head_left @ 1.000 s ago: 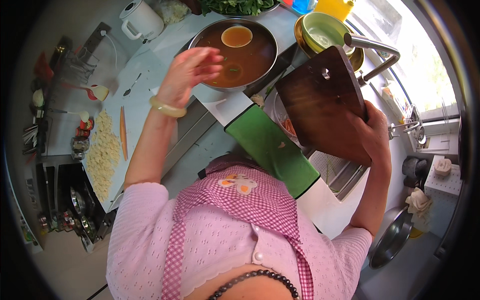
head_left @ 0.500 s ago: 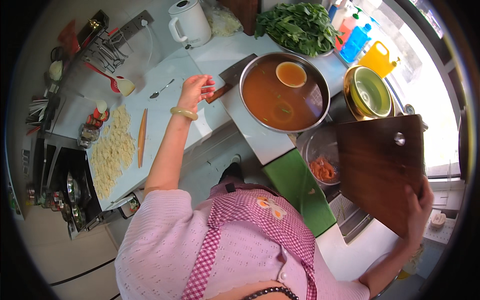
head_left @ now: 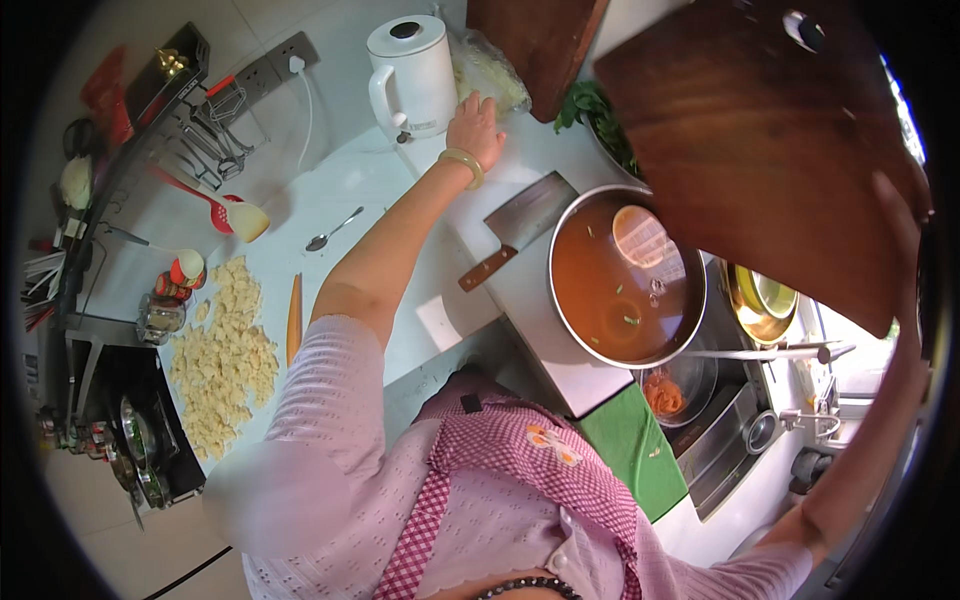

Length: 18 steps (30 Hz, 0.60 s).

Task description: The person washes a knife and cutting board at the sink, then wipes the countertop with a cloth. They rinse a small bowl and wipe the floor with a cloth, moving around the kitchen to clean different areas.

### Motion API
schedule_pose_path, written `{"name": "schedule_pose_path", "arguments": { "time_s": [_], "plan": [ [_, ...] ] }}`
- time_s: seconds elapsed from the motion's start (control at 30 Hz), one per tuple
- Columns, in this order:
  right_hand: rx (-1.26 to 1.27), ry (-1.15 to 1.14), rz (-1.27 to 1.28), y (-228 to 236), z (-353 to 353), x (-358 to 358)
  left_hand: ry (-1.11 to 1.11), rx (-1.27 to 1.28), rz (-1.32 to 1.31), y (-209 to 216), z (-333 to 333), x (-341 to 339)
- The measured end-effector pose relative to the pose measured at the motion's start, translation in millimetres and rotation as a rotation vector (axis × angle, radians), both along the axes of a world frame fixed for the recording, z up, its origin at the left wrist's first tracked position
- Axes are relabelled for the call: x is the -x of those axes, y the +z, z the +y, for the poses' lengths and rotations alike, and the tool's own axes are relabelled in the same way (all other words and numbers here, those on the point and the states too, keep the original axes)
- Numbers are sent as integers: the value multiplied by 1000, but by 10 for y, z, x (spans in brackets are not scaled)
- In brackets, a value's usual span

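Observation:
My right hand [head_left: 898,225] grips the edge of a large dark wooden cutting board [head_left: 740,130], held up at the right over the far counter. It partly hides a bowl of leafy greens [head_left: 600,120]. Empty, with fingers stretched out, my left hand [head_left: 478,130] is beside a white electric kettle [head_left: 418,85] and a clear plastic bag of pale food [head_left: 497,75]. Whether its fingertips touch the bag I cannot tell. Nearer me, a cleaver [head_left: 530,212] with a wooden handle lies beside a big steel pot [head_left: 556,290] of brown liquid, in which a small bowl [head_left: 640,235] floats.
Another wooden board [head_left: 535,50] leans on the back wall. Pale dough pieces [head_left: 225,360], a rolling pin [head_left: 295,315] and a spoon [head_left: 333,230] lie on the left counter. A green cloth [head_left: 632,450], a sink [head_left: 735,450] and stacked golden bowls [head_left: 755,305] are at the right.
The cutting board has risen from over the sink toward the far right, now covering most of the greens. My left hand has moved away from near the cleaver's handle toward the kettle and bag.

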State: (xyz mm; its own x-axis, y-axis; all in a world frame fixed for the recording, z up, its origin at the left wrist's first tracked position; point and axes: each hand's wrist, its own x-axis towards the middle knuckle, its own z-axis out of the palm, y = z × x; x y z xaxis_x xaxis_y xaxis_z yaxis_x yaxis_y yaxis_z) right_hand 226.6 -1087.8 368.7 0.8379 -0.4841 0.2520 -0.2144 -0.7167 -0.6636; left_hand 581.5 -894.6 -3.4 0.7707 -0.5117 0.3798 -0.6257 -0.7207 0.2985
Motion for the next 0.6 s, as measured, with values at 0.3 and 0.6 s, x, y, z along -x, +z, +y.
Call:
{"name": "schedule_pose_path", "arguments": {
  "time_s": [0.3,0.6],
  "plan": [
    [25,133,-108,-1103,311,-1870,69,-175,-299,-453,-201,-1027],
    [518,65,-60,-1126,489,-2865,-45,-327,-111,-370,-387,-1189]
  ]
}}
